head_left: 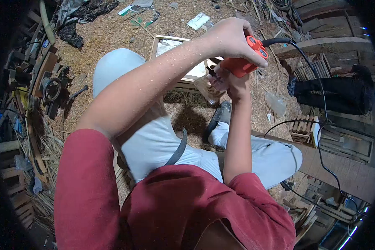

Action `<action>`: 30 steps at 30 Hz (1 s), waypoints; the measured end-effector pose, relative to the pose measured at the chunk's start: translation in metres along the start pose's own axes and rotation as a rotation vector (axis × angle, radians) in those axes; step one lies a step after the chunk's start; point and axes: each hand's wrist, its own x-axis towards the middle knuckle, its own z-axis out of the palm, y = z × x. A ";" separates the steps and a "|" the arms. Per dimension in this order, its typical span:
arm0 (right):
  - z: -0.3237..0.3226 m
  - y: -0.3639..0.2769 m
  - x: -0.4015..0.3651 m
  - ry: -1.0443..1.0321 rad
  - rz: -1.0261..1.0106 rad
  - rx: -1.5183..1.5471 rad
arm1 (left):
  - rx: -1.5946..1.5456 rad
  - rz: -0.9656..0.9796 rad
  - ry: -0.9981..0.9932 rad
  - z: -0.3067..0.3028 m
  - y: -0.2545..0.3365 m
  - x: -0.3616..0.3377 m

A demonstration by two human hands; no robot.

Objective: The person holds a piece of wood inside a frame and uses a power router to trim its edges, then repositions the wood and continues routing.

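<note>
On the left, a round wheel-like part lies among wood pieces, with straw and shavings scattered over the floor. The person sits with bent knees in pale trousers. Beyond the knee on the left stands a wooden box with white material on top.

Near the box's right side, a clear plastic bag hangs beside the fingers of the right hand, below a small dark piece. The left hand reaches across and is clamped on an orange tool from above, its thumb along the near side. The right hand is just under the tool, fingers bent; what they close on is partly hidden, so their grip cannot be told.

A black cable runs from the tool to the right, past a small slatted crate and dark clothing, crossing a long board.
</note>
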 end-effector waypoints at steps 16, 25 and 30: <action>0.010 -0.015 0.001 0.103 0.004 -0.058 | 0.042 -0.003 0.045 -0.001 0.001 -0.001; 0.003 -0.010 0.032 0.239 -0.232 -0.077 | -0.203 0.186 -0.049 -0.008 -0.020 0.022; -0.011 -0.005 0.055 0.308 -0.264 0.074 | -0.195 -0.043 0.165 -0.022 -0.087 0.036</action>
